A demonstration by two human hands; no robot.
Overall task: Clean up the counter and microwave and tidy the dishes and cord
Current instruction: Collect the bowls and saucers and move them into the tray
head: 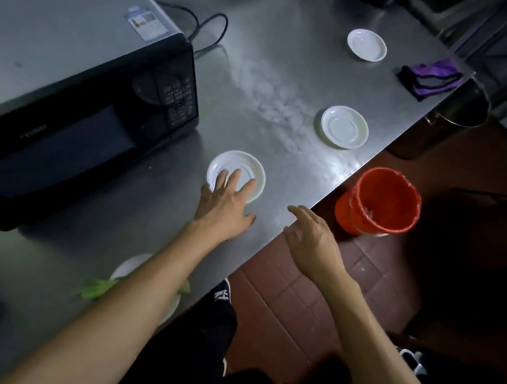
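Observation:
Three white saucers lie on the steel counter: a near one, a middle one and a far one. My left hand is open, its fingertips resting on the near saucer's front part. Spread and empty, my right hand hovers at the counter's right edge. A black microwave stands at the left, door shut, with its black cord looping behind it. A folded purple cloth lies at the far right corner. Under my left forearm sits a fourth white plate with green vegetable scraps.
On the brown tiled floor by the counter's edge stands a red bucket. A tall steel pot is farther back beside the counter. My dark trousers and a shoe show below the counter edge.

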